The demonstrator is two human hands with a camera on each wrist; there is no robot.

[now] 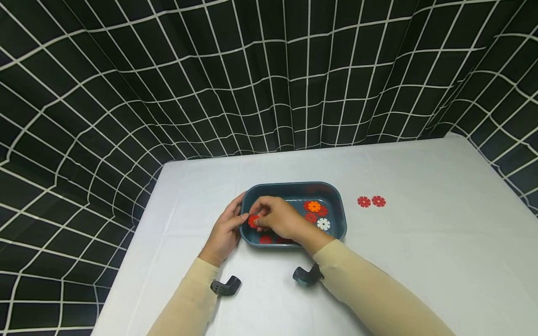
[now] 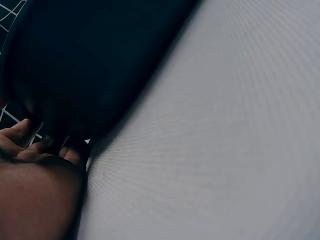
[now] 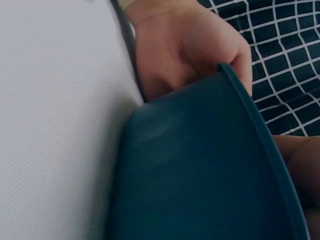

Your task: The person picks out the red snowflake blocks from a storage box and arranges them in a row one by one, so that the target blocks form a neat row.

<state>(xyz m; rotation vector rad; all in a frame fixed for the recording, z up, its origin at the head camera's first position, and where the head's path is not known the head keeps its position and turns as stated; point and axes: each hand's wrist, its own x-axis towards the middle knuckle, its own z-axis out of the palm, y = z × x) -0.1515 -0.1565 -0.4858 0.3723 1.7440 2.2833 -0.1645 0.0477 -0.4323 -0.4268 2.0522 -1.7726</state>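
In the head view a dark blue-green plastic tub [image 1: 339,212] sits on the white table. My left hand [image 1: 223,235] grips its left end, thumb over the rim and fingers along the outside. Inside that same end, my right hand [image 1: 282,218] pinches a red notched disc [image 1: 252,221] between thumb and fingers. Farther right in the tub lie an orange disc [image 1: 314,206], a white disc [image 1: 323,224] and several red discs [image 1: 310,217]. The left wrist view is dark, with the tub [image 2: 100,60] beside my fingers. The tub's outer wall [image 3: 195,160] fills much of the right wrist view.
Two red discs [image 1: 371,201] lie side by side on the white tablecloth [image 1: 420,261], right of the tub. A black curtain with white grid lines [image 1: 273,70] stands behind the table and at both sides. Each wrist wears a black camera mount [image 1: 226,286].
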